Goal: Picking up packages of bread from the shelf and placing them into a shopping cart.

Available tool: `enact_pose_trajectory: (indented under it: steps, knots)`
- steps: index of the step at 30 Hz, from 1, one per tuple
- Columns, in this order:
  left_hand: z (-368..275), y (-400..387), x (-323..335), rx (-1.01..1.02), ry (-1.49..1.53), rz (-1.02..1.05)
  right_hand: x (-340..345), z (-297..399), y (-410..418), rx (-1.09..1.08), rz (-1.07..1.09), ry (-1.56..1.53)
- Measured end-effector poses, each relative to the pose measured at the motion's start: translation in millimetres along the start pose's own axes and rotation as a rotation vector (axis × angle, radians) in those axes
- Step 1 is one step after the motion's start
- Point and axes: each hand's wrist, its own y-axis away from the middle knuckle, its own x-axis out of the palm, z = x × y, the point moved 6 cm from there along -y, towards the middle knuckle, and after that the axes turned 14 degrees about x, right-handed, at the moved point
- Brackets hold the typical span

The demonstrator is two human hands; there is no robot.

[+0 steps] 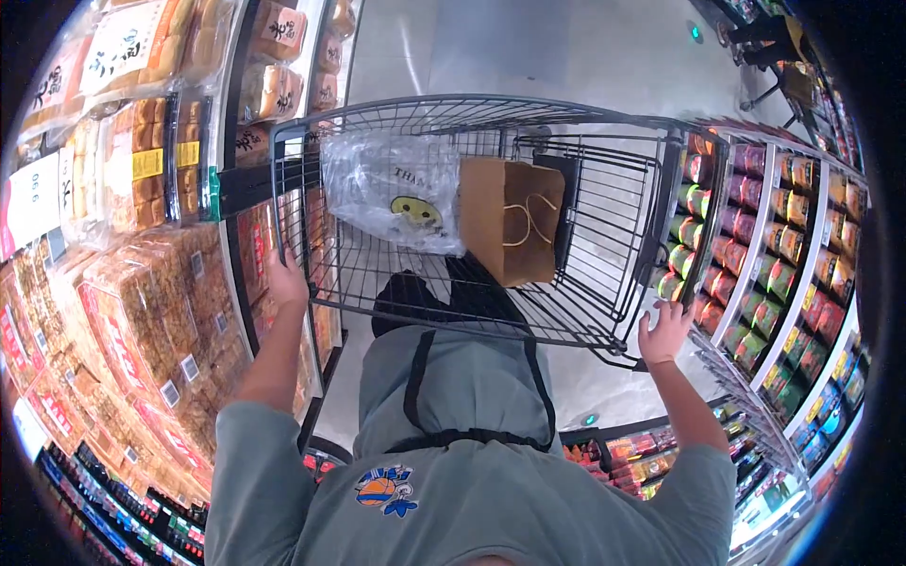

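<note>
A black wire shopping cart [425,311] stands sideways in front of me. My left hand [288,279] grips the rim at its left end. At the opposite end, my right hand [665,331] has its fingers over the near end of the cart's handle bar [697,276]. Inside the basket lies a clear plastic bag [382,191] with a yellow smiley face and printed writing. Touching its right side is a brown paper bag [485,219] with twisted paper handles. What either bag contains cannot be made out.
Shelves of packaged bread [148,170] and stacked wrapped baked goods [156,304] rise close on the left. Racks of colourful packets [750,247] stand at the right. Beyond the cart is grey floor [538,49], with a person's legs [761,42] at the upper right.
</note>
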Motion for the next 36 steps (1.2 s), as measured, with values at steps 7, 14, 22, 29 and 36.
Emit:
enact_pose_trajectory:
  steps: [7, 14, 22, 29, 36]
  knots:
    - [16, 44, 1, -0.095, -0.022, 0.055, 13, -11, 11, 0.01, 0.046, 0.125]
    - [37, 58, 7, -0.016, 0.063, 0.032, 11, -5, 36, 0.003, -0.059, 0.225]
    - [41, 62, 13, 0.11, 0.131, -0.04, 16, -10, 48, 0.039, -0.1, 0.275]
    - [15, 70, 12, 0.191, 0.176, -0.067, 20, -25, 57, 0.08, -0.127, 0.341]
    - [12, 68, 26, 0.109, 0.148, -0.015, 28, -41, 61, 0.135, -0.104, 0.369]
